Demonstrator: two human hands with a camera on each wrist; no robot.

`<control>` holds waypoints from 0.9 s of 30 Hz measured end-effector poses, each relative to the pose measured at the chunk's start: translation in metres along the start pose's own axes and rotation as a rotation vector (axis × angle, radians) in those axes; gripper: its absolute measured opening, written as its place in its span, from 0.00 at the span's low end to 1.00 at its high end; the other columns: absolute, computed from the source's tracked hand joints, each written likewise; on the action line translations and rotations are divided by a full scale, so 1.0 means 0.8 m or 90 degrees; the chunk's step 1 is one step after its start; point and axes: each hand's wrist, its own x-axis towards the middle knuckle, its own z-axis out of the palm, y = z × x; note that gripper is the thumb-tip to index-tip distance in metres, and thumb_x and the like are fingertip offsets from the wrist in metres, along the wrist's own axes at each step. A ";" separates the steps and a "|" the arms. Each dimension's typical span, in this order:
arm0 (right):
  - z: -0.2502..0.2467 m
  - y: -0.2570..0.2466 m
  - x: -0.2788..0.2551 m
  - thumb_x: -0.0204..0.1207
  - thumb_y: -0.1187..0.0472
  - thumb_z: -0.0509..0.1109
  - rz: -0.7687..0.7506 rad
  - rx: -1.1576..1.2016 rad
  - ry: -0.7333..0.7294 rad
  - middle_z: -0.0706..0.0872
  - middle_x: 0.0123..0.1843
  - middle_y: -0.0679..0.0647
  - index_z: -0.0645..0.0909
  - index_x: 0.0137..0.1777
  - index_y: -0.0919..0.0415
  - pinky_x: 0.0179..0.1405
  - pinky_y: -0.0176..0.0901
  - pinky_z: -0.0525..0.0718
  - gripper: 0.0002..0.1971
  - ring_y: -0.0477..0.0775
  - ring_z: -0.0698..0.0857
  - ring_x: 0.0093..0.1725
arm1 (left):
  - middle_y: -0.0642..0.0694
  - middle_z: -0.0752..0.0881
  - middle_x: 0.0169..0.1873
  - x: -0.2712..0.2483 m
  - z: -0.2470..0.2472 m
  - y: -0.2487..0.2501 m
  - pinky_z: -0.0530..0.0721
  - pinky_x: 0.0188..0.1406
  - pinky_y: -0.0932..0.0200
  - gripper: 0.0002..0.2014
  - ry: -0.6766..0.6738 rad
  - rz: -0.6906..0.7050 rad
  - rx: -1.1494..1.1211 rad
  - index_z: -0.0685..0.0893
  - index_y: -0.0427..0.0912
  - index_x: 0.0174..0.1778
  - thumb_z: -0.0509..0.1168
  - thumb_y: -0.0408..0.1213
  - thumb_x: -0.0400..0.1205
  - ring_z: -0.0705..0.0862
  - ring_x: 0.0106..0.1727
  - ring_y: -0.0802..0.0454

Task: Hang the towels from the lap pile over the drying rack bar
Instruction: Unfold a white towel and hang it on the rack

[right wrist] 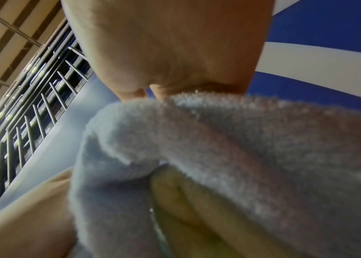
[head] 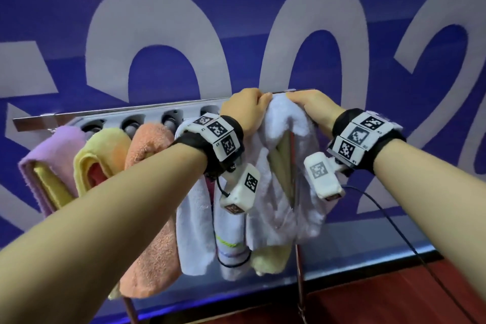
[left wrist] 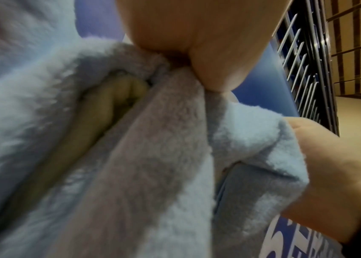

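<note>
A pale white towel (head: 284, 166) drapes over the right end of the drying rack (head: 118, 112). My left hand (head: 259, 101) and right hand (head: 293, 97) both grip its bunched top edge, close together. In the left wrist view the left hand (left wrist: 199, 69) pinches a fold of the towel (left wrist: 153, 157). In the right wrist view the right hand (right wrist: 151, 92) closes on the towel (right wrist: 241, 148). A pale yellow towel (right wrist: 188, 200) shows underneath. The bar under the white towel is hidden.
Lilac (head: 47, 160), yellow (head: 97, 155), orange (head: 150, 166) and white (head: 189, 218) towels hang side by side to the left. A blue wall with large white numerals (head: 157, 34) stands right behind. A rack leg (head: 299, 271) and a black cable (head: 394, 223) run down at the right.
</note>
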 end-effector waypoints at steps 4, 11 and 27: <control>0.008 0.015 0.027 0.81 0.57 0.64 0.027 -0.063 0.008 0.83 0.43 0.54 0.80 0.39 0.57 0.55 0.49 0.77 0.10 0.52 0.79 0.47 | 0.44 0.80 0.38 0.016 0.006 -0.004 0.71 0.42 0.55 0.18 -0.029 -0.039 0.061 0.75 0.44 0.33 0.53 0.48 0.86 0.77 0.42 0.41; 0.028 0.035 0.033 0.83 0.54 0.63 0.049 -0.125 0.000 0.83 0.38 0.50 0.81 0.45 0.60 0.37 0.32 0.76 0.11 0.50 0.79 0.41 | 0.39 0.84 0.50 0.021 0.014 -0.011 0.72 0.45 0.52 0.15 -0.021 -0.015 0.237 0.81 0.42 0.52 0.51 0.44 0.87 0.81 0.50 0.38; 0.046 0.045 0.022 0.79 0.51 0.66 0.125 -0.067 0.058 0.77 0.22 0.49 0.72 0.31 0.58 0.19 0.34 0.69 0.17 0.48 0.74 0.23 | 0.44 0.84 0.57 -0.006 0.013 -0.019 0.65 0.50 0.50 0.20 -0.111 0.069 0.408 0.69 0.38 0.63 0.63 0.36 0.76 0.82 0.57 0.41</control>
